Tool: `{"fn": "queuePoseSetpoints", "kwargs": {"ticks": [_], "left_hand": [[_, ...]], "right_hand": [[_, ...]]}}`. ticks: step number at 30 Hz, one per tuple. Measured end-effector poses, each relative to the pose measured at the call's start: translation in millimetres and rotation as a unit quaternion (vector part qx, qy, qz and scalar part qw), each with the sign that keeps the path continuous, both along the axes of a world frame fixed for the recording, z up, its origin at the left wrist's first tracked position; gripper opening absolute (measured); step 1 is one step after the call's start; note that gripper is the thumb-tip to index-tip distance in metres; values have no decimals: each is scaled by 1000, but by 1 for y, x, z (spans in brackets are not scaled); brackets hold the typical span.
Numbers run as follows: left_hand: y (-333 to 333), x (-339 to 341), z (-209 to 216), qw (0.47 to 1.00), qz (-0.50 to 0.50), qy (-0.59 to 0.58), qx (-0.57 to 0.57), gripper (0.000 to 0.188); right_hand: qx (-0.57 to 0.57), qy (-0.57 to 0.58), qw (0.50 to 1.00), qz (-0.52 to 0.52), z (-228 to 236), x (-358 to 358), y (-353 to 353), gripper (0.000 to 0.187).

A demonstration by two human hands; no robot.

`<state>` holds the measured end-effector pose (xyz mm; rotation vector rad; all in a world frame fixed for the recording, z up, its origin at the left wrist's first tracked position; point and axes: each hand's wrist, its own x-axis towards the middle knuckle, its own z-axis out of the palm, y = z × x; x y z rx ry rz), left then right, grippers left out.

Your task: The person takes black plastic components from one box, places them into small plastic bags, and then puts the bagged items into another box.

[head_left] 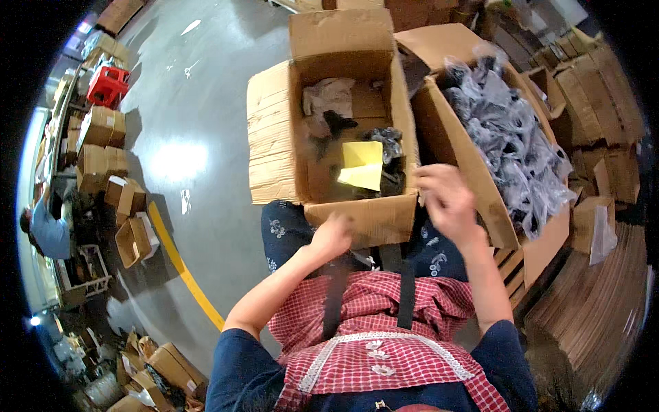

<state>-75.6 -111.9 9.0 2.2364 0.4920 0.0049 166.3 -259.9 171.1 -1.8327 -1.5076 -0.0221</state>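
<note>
In front of me stands an open cardboard box [357, 218] with its flaps folded outward. Inside it lie a yellow sheet [362, 166], crumpled pale packing material [329, 97], a small black item [339, 122] and dark plastic-wrapped pieces [392, 147]. My left hand [334, 235] is at the box's near flap, its fingers blurred and partly turned from view. Beside the box's near right corner is my right hand [446, 199], fingers bent and smeared by motion. I cannot make out anything held in either hand.
A second open carton [473, 165], tilted on the right, is heaped with clear plastic bags [504, 130] of dark pieces. Flattened cardboard [583, 302] is stacked at the lower right. Boxes, a red plastic stool [108, 86] and another person [51, 230] are at the left, beyond a yellow floor line [180, 264].
</note>
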Motion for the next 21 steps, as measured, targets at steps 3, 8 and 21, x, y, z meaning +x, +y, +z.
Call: {"fn": "queuePoseSetpoints", "kwargs": {"ticks": [3,8,21], "left_hand": [[21,39,-2,998,39,49,-21,26],[56,52,-22,981,186,10,-56,35],[118,57,-10,836,188,-125,-500,81]], "right_hand": [[-127,51,989,55,-79,-26,57,31],[-352,-101,930,25,-177,-33,103,60],[-114,572,801,-138,-115,4,111,34]]}}
